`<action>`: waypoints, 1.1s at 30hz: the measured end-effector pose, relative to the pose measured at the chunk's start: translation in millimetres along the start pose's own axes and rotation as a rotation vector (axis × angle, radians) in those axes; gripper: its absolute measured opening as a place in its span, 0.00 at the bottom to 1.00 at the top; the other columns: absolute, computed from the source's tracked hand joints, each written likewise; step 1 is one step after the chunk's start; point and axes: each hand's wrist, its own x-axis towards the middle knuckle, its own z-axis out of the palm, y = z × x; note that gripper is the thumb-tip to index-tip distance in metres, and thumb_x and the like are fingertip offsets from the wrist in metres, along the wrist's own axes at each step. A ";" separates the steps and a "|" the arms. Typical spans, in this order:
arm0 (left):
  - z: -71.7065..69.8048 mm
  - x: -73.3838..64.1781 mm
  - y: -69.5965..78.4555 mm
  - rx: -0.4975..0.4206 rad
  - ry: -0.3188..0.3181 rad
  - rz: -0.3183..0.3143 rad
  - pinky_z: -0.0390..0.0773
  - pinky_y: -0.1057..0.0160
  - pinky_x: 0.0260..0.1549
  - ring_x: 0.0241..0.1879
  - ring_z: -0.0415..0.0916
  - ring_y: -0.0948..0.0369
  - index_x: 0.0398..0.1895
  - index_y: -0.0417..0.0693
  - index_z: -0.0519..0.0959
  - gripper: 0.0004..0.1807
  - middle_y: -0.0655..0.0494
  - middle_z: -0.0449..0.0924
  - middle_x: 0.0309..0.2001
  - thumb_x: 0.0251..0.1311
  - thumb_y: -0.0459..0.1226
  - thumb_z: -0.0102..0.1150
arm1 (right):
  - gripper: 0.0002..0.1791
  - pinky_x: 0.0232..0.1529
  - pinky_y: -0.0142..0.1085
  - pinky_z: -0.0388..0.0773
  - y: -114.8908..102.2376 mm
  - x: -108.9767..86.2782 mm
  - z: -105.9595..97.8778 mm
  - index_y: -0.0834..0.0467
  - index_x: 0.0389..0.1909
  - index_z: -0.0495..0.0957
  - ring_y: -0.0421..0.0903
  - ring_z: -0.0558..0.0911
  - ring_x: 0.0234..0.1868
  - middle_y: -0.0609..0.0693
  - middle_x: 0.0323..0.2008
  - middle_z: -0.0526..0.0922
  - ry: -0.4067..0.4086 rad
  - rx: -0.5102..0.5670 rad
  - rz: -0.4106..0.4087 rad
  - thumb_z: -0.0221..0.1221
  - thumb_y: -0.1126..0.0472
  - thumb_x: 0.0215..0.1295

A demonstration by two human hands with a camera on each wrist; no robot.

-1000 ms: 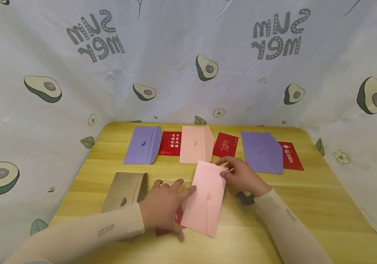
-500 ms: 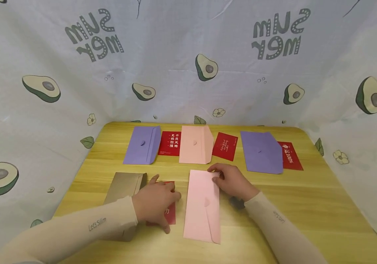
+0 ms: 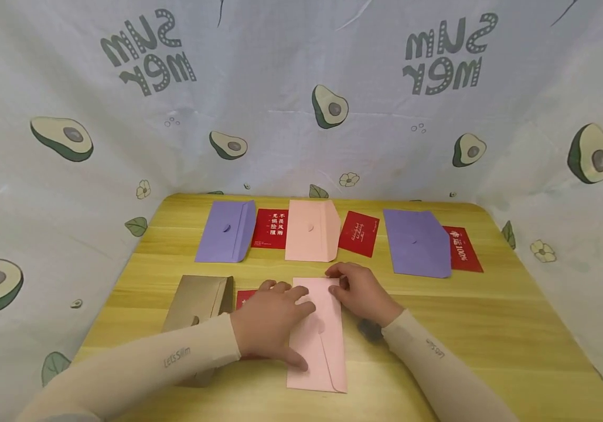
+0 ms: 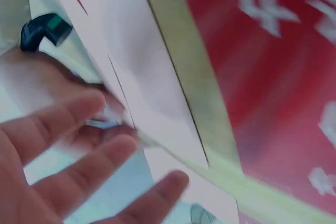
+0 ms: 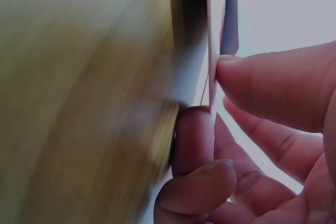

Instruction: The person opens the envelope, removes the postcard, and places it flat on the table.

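A light pink envelope (image 3: 329, 334) lies lengthwise at the front middle of the wooden table. My right hand (image 3: 365, 294) pinches its far right corner; the right wrist view shows the thumb on one face of the envelope (image 5: 213, 30) and fingers behind. Spread fingers of my left hand (image 3: 272, 319) reach over the envelope's left side. In the left wrist view, that hand's fingers (image 4: 84, 177) are straight and apart, with the envelope (image 4: 142, 56) beyond them. Partly hidden under the left hand is a red card (image 3: 245, 297).
A gold-brown envelope (image 3: 198, 299) lies on the left, partly behind the left sleeve. Along the back are a purple envelope (image 3: 219, 231), a peach envelope (image 3: 306, 234), another purple envelope (image 3: 419, 246) and several red cards (image 3: 360, 234). A printed curtain (image 3: 280, 70) hangs behind.
The pink envelope, pinched by my right hand, has shifted left and toward me and turned straighter. My left hand drew back left off it, then came over its left side again.
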 end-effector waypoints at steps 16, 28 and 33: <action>16.2 18.6 8.3 0.022 -0.060 -0.073 0.68 0.26 0.58 0.47 0.79 0.49 0.57 0.61 0.80 0.54 0.60 0.78 0.52 0.29 0.83 0.66 | 0.18 0.40 0.37 0.79 -10.0 1.1 4.4 0.57 0.54 0.83 0.41 0.78 0.35 0.46 0.41 0.84 0.003 -0.021 0.024 0.72 0.65 0.63; 14.8 23.8 9.0 0.024 -0.076 -0.078 0.67 0.25 0.58 0.51 0.80 0.46 0.63 0.62 0.80 0.58 0.58 0.80 0.57 0.28 0.84 0.66 | 0.23 0.52 0.50 0.82 -34.1 -18.8 -8.3 0.57 0.57 0.83 0.56 0.83 0.49 0.55 0.55 0.81 -0.069 -0.364 -0.058 0.69 0.49 0.66; 15.4 26.1 8.5 0.002 -0.069 -0.074 0.65 0.24 0.60 0.50 0.81 0.46 0.63 0.63 0.81 0.58 0.60 0.81 0.57 0.27 0.84 0.67 | 0.31 0.46 0.53 0.83 -51.2 -31.8 -6.0 0.49 0.60 0.83 0.61 0.82 0.50 0.57 0.62 0.78 -0.132 -0.541 -0.067 0.68 0.36 0.61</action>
